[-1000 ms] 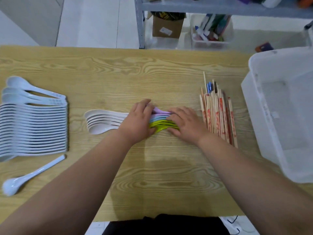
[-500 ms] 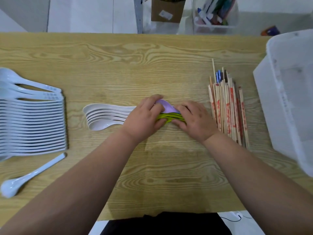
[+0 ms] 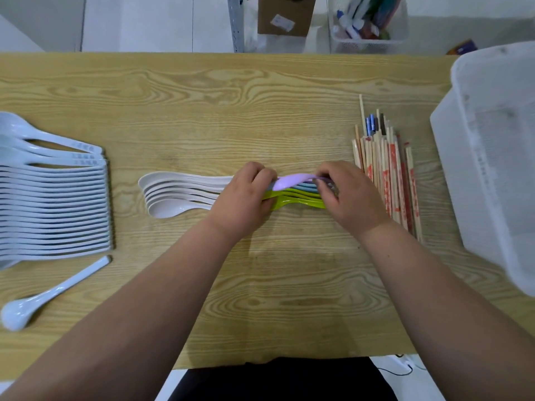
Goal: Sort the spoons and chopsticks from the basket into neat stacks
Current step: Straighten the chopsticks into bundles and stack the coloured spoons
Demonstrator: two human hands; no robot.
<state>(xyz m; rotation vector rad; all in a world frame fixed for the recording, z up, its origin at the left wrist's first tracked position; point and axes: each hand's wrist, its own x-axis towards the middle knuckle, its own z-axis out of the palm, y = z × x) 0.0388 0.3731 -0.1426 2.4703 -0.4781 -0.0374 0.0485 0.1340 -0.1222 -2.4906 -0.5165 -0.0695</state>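
Observation:
At the table's middle lies a small stack of coloured spoons, green ones at the front, blue behind, a purple spoon on top. My left hand grips the stack's left end. My right hand pinches the purple spoon's right end. A row of cream spoons lies just left of my left hand. A long row of pale blue spoons fills the left edge, with one loose pale blue spoon in front. Wrapped chopsticks lie in a bundle right of my right hand.
A translucent white plastic basket stands at the table's right edge. Beyond the far edge are a metal shelf leg, a cardboard box and a clear bin of items on the floor.
My hands have drawn apart along the coloured stack. The purple spoon now lies raised on top, held at its right end by my right hand. The camera has tilted slightly.

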